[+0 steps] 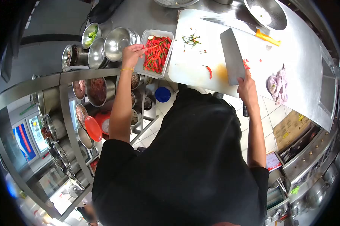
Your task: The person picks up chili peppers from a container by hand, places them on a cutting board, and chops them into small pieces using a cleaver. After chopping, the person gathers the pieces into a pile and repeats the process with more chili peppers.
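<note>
My left hand is at the left edge of a clear plastic tub full of red chillies, its fingers closed on a red chilli at the top of the pile. My right hand grips a broad cleaver by its handle, the blade over the white cutting board. One red chilli lies on the board's near part. Green stems are scattered farther up. Small red chopped pieces sit against the blade's right side.
A yellow-handled knife lies across the board's far right. A crumpled cloth rests on the steel counter. Metal bowls stand left of the tub, and a perforated bowl is at the back right.
</note>
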Motion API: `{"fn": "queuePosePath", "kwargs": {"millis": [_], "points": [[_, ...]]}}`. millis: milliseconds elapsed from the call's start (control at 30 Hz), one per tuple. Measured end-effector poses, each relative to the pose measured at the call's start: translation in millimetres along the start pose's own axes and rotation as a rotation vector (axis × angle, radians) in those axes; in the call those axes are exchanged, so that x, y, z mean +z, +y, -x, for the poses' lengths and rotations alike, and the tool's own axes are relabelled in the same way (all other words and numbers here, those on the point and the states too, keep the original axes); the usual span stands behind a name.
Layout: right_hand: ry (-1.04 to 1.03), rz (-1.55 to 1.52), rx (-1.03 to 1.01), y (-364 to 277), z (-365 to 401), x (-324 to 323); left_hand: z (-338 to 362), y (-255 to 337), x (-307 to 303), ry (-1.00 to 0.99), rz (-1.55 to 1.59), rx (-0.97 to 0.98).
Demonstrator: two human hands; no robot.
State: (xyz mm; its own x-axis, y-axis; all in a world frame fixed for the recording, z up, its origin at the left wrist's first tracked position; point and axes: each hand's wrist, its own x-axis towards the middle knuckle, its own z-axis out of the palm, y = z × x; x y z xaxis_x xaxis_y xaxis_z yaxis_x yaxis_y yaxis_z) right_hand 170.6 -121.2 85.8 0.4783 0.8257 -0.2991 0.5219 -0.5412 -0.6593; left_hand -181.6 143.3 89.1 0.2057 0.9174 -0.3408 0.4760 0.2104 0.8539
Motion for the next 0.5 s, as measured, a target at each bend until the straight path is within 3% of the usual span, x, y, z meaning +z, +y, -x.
{"fn": "queuePosePath", "kwargs": {"millis": [100, 200, 233, 267, 333, 500], "points": [[-0.009, -0.023, 0.004, 3, -2, 1, 9, 9, 1, -0.025, -0.062, 0.003], [0.035, 0.054, -0.039, 3, 0, 1, 35, 43, 36, -0.112, -0.207, 0.289], [0.035, 0.062, -0.023, 3, 1, 2, 50, 59, 60, -0.181, -0.432, 0.557], [0.035, 0.087, -0.022, 3, 1, 3, 58, 58, 86, -0.275, -0.484, 0.66], [0.041, 0.108, -0.026, -1, 2, 3, 73, 55, 135, -0.459, -0.667, 1.045], [0.05, 0.138, -0.025, -1, 0, 5, 75, 29, 184, -0.589, -0.806, 1.082]]}}
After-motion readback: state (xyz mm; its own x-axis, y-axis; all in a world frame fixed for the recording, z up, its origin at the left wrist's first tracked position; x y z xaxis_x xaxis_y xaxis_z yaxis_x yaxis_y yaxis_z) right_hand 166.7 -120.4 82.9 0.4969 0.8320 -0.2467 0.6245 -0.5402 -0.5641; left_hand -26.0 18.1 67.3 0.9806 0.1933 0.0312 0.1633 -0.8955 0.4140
